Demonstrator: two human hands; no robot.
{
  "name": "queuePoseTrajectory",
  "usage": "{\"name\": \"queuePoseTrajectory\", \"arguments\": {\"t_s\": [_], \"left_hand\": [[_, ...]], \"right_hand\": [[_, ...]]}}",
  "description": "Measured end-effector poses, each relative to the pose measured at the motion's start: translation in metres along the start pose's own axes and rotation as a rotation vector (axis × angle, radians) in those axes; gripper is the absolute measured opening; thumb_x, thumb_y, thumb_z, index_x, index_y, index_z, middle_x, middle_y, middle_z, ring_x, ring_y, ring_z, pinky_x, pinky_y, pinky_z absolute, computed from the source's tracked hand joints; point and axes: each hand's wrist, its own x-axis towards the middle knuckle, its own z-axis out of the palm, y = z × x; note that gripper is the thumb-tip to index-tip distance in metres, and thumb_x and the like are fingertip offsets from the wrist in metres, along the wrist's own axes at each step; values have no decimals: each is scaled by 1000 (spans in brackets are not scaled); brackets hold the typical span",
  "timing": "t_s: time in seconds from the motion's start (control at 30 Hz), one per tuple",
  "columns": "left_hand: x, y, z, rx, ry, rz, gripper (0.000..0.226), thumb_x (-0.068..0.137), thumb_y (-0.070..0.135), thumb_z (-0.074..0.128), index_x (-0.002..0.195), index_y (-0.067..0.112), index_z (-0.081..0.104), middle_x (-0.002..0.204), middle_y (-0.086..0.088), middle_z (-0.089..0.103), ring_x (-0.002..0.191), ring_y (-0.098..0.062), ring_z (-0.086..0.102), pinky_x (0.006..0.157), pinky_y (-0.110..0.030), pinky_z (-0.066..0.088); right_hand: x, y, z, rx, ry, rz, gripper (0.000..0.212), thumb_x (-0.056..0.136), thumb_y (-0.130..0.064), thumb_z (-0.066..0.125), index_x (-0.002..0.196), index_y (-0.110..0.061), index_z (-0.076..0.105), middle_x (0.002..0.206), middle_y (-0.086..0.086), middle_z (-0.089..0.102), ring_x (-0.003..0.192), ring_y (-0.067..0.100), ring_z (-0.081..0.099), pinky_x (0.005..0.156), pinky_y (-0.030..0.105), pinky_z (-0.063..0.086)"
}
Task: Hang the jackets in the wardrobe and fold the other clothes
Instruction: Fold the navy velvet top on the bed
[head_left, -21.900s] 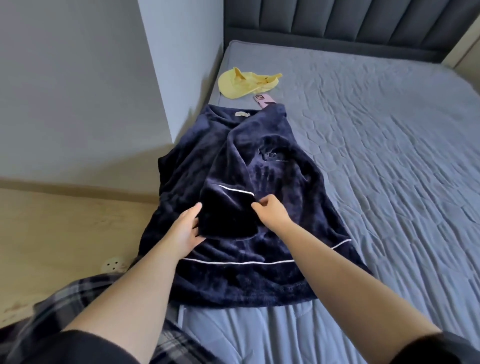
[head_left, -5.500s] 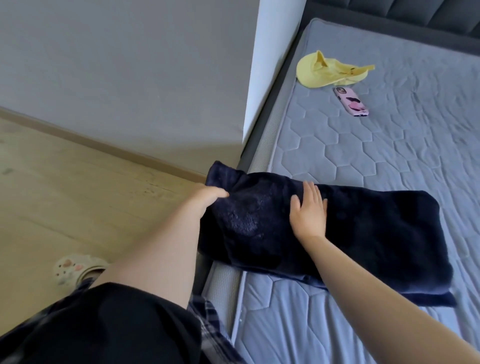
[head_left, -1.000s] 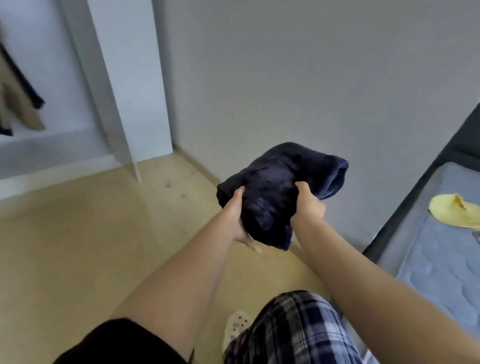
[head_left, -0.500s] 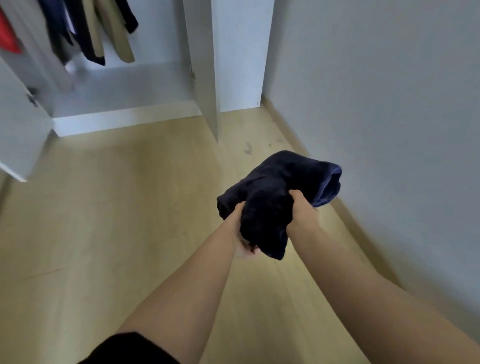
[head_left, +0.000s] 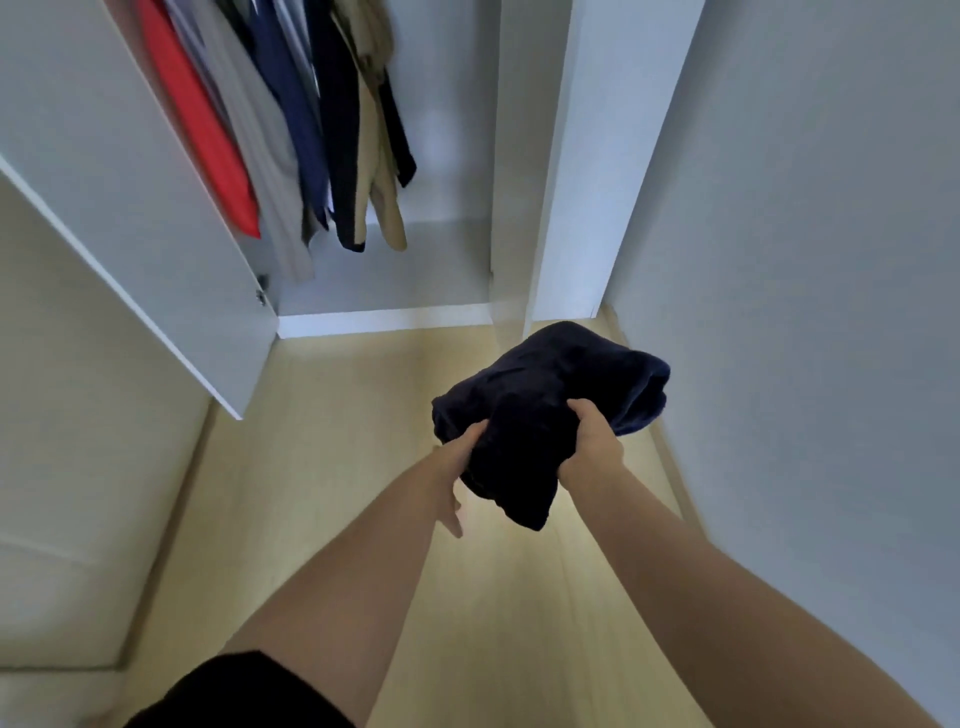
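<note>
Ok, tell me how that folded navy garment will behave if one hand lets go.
Probably floppy: a corner of the navy garment already droops between the left hand and the right hand. The fold likely opens; nothing stiff shows. It looks plush, so probably not slippery.

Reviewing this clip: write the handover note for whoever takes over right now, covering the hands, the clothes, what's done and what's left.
Left hand and right hand both grip the folded navy garment, carried in the air over the floor.
The wardrobe is ahead, door open, with hanging clothes on the left side inside.
Done: this garment is folded.
Left: put it away, probably on the wardrobe's bare bottom shelf. No other clothes to sort are in view.
</note>
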Motion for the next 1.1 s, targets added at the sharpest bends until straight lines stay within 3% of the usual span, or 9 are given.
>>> {"name": "queuePoseTrajectory", "arguments": {"t_s": [0.07,0.13,0.23,0.33,0.47,0.6,0.73,0.9,1.1], "left_hand": [[-57,50,-15,168,296,316,104,79,50,68,151,34,-5,159,-6,10,142,-35,22,111,-54,27],[-112,98,-35,435,455,642,81,86,34,63,151,29,15,155,-5,26,139,-30,30,111,-44,30],[-186,160,-66,749,450,939,42,93,14,50,135,18,53,136,-3,55,126,-23,48,105,-27,35],[-256,213,-90,842,489,1185,36,99,12,42,133,13,55,137,-4,54,127,-19,47,103,-17,27],[-327,271,-121,957,529,1448,41,100,31,44,138,17,50,147,-3,43,140,-17,30,114,-26,14],[-352,315,-142,1335,749,1587,87,82,63,55,151,26,19,159,4,13,146,-12,2,118,-45,0],[-329,357,-154,1422,1043,1669,113,67,67,65,153,26,4,161,1,2,147,-15,-10,117,-49,-5],[-281,449,-160,1302,1223,1765,97,76,56,62,151,26,8,159,-4,14,147,-20,-1,116,-54,3],[-256,601,-174,1351,1343,1693,85,85,49,56,153,24,10,159,-2,15,147,-21,2,116,-52,-2]], "right_hand": [[-50,-37,39,-9,-24,-5,33,67,-19,72,97,-14,56,99,7,66,88,32,64,83,47,54],[-99,-70,79,5,-77,6,33,70,-19,69,100,-15,57,100,7,66,87,32,65,78,43,55],[-168,-114,136,29,-194,-14,44,75,-20,65,118,-15,55,109,8,65,92,32,64,71,39,54],[-227,-155,189,17,-332,-77,48,78,-24,61,125,-16,55,116,9,64,97,32,64,65,36,52],[-286,-206,253,62,-471,-191,43,83,-28,58,124,-15,55,112,12,66,96,33,64,75,40,55],[-316,-247,307,112,-595,-270,45,90,-28,52,132,-14,49,126,15,59,111,37,58,92,45,50],[-314,-278,355,170,-655,-253,42,86,-30,56,124,-15,53,119,13,63,105,35,60,94,46,49],[-270,-326,427,214,-729,-268,41,81,-24,59,121,-14,55,115,13,65,103,35,62,91,44,52],[-225,-414,537,216,-806,-334,28,83,-18,55,111,-12,58,104,5,66,95,26,64,70,37,55]]}}
